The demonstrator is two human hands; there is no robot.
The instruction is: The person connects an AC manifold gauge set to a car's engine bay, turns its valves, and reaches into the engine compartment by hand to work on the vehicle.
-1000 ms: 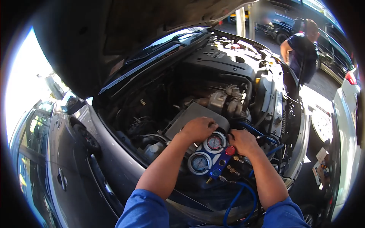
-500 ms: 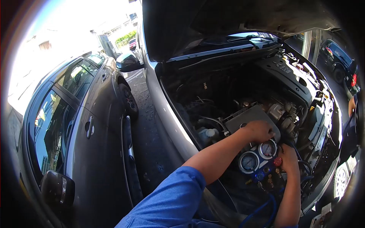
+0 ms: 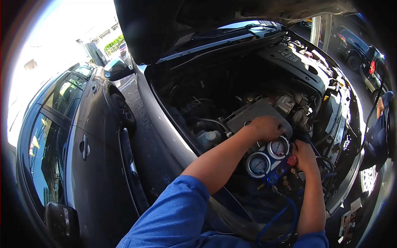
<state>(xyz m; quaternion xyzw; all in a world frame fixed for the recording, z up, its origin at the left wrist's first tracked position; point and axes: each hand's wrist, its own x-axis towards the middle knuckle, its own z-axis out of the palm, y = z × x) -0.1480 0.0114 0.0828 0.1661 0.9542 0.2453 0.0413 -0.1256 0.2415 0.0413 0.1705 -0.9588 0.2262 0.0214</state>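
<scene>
Gauge set (image 3: 272, 168): two round silver-rimmed dials, blue body, red knob (image 3: 292, 160), blue hose (image 3: 294, 210) below; sits toward the near end of the engine bay (image 3: 217, 74), just before the dark box (image 3: 240, 120). Left hand (image 3: 269, 127) curls at the box, right hand (image 3: 304, 155) beside the knob (fingertips hidden, can't tell if either grips). Floor strip (image 3: 145, 142) free between fender (image 3: 167, 132) and parked car (image 3: 97, 173).

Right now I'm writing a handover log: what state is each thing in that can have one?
Bonnet with dark underside, raised open.
Dark grey metal car door, shut.
Flat grey rectangular box, top closed.
Two round silver-rimmed gauges, readings illegible.
Round red knob, setting unclear.
Blue flexible hose, curved below the gauges.
Left bare hand, fingers curled, grip unclear.
Right bare hand, partly hidden, grip unclear.
</scene>
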